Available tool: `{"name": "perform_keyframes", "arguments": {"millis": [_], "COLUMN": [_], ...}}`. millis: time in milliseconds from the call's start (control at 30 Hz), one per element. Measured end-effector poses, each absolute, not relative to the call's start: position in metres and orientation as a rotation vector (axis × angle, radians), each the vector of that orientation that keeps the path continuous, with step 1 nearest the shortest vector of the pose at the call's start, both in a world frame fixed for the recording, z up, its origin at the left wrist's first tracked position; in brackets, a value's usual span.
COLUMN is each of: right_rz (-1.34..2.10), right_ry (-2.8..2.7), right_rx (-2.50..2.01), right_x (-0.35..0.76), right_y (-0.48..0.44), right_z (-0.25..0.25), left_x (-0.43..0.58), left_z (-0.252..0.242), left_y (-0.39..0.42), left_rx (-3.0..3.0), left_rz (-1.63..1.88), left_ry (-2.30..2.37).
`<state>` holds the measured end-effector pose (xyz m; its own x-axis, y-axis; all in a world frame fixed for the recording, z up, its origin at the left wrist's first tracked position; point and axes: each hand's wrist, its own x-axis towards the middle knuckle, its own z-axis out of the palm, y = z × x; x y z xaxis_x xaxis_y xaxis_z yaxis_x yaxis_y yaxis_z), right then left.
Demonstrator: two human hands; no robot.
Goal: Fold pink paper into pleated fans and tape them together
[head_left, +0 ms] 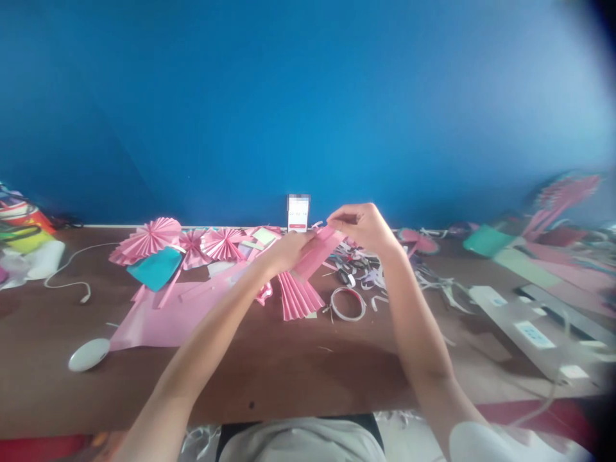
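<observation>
Where the two forearms meet above the brown table [289,378], a pleated pink paper strip [315,256] is held between both hands. The upper end of the strip is pinched by the right hand [363,226], whose fingertips are pressed together on it. The middle of the strip is clasped by the left hand [287,249], with the fingers closed on the folds. Below the left hand the pleats are spread into a fan, whose lower edge is seen just over the table surface; whether it touches cannot be told. A white tape ring [347,303] is laid flat just right of the fan. Paper offcuts [433,282] are scattered behind the ring. To the left, a flat pink sheet [163,321], a teal sheet [156,268] and finished pink rosettes [151,237] are located. A small white card [298,215] is stood against the blue wall [308,96] behind the hands.
</observation>
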<state>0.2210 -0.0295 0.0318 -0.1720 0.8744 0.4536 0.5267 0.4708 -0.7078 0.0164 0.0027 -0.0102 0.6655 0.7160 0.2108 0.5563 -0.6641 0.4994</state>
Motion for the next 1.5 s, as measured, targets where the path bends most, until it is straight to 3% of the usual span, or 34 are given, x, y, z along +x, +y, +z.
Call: {"name": "perform_keyframes", "arguments": {"millis": [333, 500, 733, 1133, 1500], "right_rz": [0.535, 0.421, 0.332, 0.767, 0.621], "right_ry": [-1.768, -1.745, -1.774, -2.014, -1.890], "right_rx": [-1.152, -1.199, -1.195, -0.959, -0.865], "right_x": [0.226, 0.219, 0.211, 0.228, 0.220], "right_y": [-0.025, -0.020, -0.015, -0.023, -0.018], "right_z": [0.030, 0.022, 0.017, 0.025, 0.018], "left_x": [0.020, 0.021, 0.035, 0.023, 0.018], "left_z": [-0.020, -0.027, -0.023, -0.020, -0.016], "left_y": [0.009, 0.009, -0.014, 0.001, -0.002], "left_rx": [2.469, 2.529, 2.346, 2.103, 1.956], "left_rz": [0.697, 0.631, 0.828, 0.693, 0.543], "left_ry": [0.950, 1.062, 1.012, 0.856, 0.833]}}
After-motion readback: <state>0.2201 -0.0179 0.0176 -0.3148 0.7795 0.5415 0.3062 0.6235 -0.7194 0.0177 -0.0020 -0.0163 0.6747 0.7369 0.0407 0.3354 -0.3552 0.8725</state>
